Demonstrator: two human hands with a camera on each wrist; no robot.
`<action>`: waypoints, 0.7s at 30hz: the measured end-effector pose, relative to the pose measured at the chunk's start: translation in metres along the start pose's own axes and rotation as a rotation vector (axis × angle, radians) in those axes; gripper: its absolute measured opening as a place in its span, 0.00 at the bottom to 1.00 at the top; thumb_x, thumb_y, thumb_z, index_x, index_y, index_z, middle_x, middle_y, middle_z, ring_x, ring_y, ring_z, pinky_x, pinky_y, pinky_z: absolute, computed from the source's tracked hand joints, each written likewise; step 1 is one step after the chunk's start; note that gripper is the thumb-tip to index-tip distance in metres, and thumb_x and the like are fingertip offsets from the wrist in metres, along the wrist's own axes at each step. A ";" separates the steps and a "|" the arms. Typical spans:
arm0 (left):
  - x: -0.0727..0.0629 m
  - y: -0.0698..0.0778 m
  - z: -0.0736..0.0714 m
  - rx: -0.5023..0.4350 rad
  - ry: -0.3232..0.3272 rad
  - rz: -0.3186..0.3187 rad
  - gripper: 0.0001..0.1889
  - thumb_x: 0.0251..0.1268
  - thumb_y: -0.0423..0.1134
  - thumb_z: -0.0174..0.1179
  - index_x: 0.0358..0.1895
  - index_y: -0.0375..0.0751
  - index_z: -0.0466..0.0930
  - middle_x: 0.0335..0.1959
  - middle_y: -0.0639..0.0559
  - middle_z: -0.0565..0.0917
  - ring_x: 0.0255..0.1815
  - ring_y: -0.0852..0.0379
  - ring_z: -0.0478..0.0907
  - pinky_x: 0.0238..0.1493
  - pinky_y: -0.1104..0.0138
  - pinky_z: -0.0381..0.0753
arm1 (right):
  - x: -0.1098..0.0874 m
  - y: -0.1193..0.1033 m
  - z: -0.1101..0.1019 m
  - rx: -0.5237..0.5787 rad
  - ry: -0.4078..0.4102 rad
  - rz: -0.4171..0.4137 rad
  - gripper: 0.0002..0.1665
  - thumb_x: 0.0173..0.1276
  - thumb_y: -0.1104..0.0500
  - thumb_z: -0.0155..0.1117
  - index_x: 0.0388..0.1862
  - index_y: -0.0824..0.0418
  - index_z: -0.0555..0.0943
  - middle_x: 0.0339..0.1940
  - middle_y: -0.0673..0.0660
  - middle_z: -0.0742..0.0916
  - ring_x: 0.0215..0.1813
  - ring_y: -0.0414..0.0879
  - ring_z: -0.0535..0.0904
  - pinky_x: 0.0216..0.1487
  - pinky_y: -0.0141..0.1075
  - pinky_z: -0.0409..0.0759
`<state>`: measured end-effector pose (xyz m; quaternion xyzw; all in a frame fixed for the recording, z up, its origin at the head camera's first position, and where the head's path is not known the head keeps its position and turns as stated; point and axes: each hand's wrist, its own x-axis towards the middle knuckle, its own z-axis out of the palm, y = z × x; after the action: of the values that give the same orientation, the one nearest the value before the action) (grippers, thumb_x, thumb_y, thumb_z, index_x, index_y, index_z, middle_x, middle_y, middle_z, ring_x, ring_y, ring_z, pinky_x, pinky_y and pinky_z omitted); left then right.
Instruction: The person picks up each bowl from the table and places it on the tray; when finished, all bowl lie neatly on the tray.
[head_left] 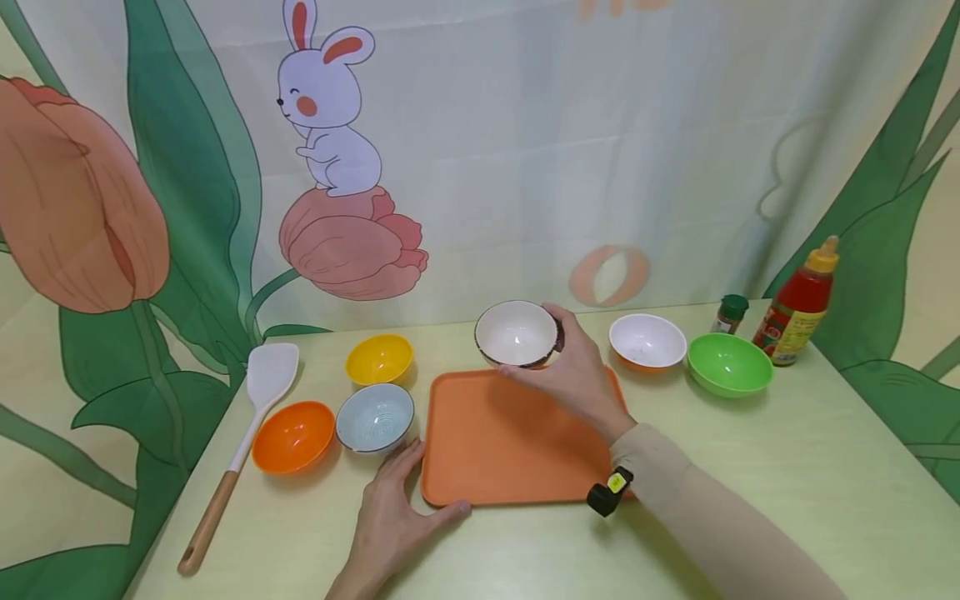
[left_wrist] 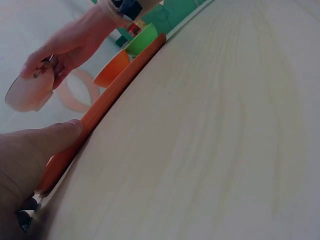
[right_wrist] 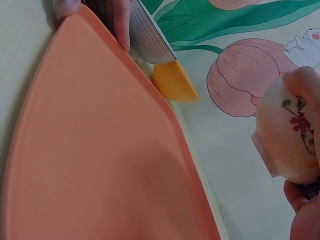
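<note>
My right hand (head_left: 581, 375) grips a bowl (head_left: 517, 332) by its right side, fingers behind and thumb at the front. The bowl is white inside with a dark rim; a red flower with green leaves shows on its outside (right_wrist: 299, 122). It is held up over the back edge of an orange rectangular tray (head_left: 525, 442). At the tray's front left corner, my left hand (head_left: 393, 517) holds on, thumb along the front edge and fingers at the left side. A light blue bowl (head_left: 375, 418) stands just beyond those fingers.
On the left are a yellow bowl (head_left: 379, 360), an orange bowl (head_left: 294, 437) and a white spatula (head_left: 272, 375) with a wooden handle. To the right stand a white-and-orange bowl (head_left: 647, 340), a green bowl (head_left: 730, 365), a green-capped jar (head_left: 730, 315) and a red sauce bottle (head_left: 797, 308). A printed curtain (head_left: 487, 167) hangs behind.
</note>
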<state>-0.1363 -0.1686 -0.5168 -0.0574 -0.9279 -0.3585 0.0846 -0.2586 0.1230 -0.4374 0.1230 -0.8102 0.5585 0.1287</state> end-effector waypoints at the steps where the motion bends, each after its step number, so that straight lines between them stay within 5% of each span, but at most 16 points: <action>1: 0.000 0.000 0.000 0.000 0.001 0.000 0.58 0.48 0.68 0.87 0.79 0.36 0.78 0.79 0.40 0.79 0.80 0.36 0.75 0.80 0.39 0.76 | 0.001 -0.001 0.004 0.010 -0.009 0.005 0.69 0.51 0.42 0.96 0.85 0.56 0.67 0.75 0.55 0.82 0.69 0.54 0.83 0.70 0.52 0.84; 21: 0.000 0.002 -0.002 0.001 -0.030 -0.050 0.59 0.48 0.69 0.86 0.80 0.37 0.76 0.81 0.40 0.78 0.81 0.36 0.74 0.81 0.39 0.75 | 0.003 0.005 0.068 0.033 -0.139 0.090 0.67 0.50 0.40 0.96 0.82 0.55 0.67 0.74 0.51 0.81 0.72 0.53 0.81 0.72 0.53 0.86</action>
<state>-0.1361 -0.1679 -0.5140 -0.0396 -0.9303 -0.3593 0.0615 -0.2678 0.0604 -0.4640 0.1271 -0.8126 0.5670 0.0450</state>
